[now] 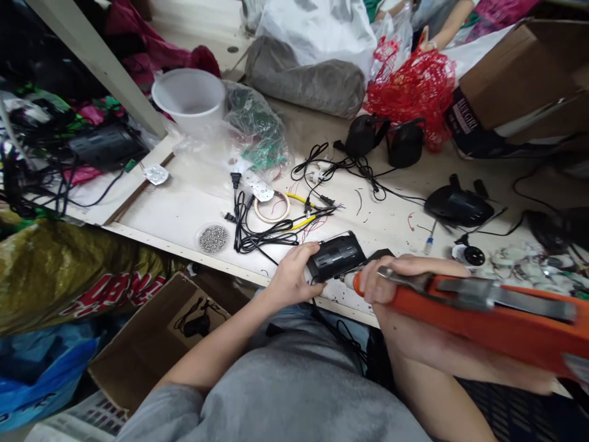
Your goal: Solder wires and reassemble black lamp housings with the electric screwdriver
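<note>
My left hand (294, 275) is closed around the left end of a black plastic housing (338, 255) at the table's front edge. Wrapped round an orange power screwdriver (460, 307) with a metal lever on top is my right hand (378, 285). The screwdriver's nose points left at the near right side of the housing; whether its bit touches a screw cannot be made out. Left of the housing lie a small round dish of metal screws (213, 237) and a bundle of black power cords (251, 230). Yellow-handled pliers (304, 222) rest among the cords.
Behind stand a white plastic bucket (189, 98), a clear bag of green parts (260, 132) and red netting (414, 86). To the right are a black device (460, 204), a small screwdriver (430, 239) and a cardboard box (519, 86). Another person's hand (427, 42) shows behind the netting.
</note>
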Motion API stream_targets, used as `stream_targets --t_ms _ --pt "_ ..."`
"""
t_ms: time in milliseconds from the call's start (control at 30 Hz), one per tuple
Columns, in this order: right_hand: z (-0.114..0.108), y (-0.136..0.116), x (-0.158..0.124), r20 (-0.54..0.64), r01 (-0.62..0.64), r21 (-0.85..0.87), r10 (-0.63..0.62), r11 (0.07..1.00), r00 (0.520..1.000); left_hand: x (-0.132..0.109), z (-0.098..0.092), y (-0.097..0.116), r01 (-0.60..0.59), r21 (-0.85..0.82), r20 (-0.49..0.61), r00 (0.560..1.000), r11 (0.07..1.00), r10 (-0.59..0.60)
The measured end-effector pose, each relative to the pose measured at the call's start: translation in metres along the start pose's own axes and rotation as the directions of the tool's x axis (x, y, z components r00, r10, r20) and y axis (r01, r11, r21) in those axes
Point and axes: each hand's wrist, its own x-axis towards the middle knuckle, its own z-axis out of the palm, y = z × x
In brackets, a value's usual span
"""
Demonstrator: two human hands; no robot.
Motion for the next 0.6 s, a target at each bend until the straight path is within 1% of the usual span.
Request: stream_targets --t_ms 67,100,167,233,333,467,533,600 --pt "0.001 0.01 -0.005 -0.044 0.098 0.057 -0.096 0.994 0.994 0.0 0.0 0.001 0.014 0.011 -0.005 1.0 1.0 -0.014" --pt "0.001 0.016 -0.006 -0.048 0.12 0.072 -0.116 0.99 0.992 0.001 0.0 0.001 0.024 0.018 -0.008 1.0 1.0 -0.023" --pt "0.004 0.025 -0.006 -0.04 0.107 0.096 -0.103 0.99 0.994 0.001 0.0 0.002 0.042 0.03 -0.01 0.999 0.999 -0.041" --pt "0.006 0.028 -0.004 -0.028 0.086 0.086 -0.084 0.993 0.996 0.002 0.0 0.003 0.056 0.029 -0.007 0.998 0.998 -0.056" --pt "0.008 0.027 0.002 0.005 0.046 0.056 -0.046 0.997 0.999 0.003 -0.001 0.004 0.09 0.021 0.009 0.996 0.996 -0.09" --pt "0.008 0.023 0.013 0.064 0.007 0.167 -0.018 0.986 0.998 0.002 -0.003 0.007 0.163 0.019 0.022 0.986 0.987 -0.163" --pt "0.008 0.023 0.015 0.067 -0.002 0.195 -0.011 0.981 0.998 0.003 -0.003 0.011 0.174 0.008 0.036 0.984 0.985 -0.174" --pt "0.007 0.023 0.013 0.04 -0.027 0.175 0.02 0.984 0.999 0.004 -0.002 0.015 0.171 0.005 0.042 0.984 0.985 -0.171"
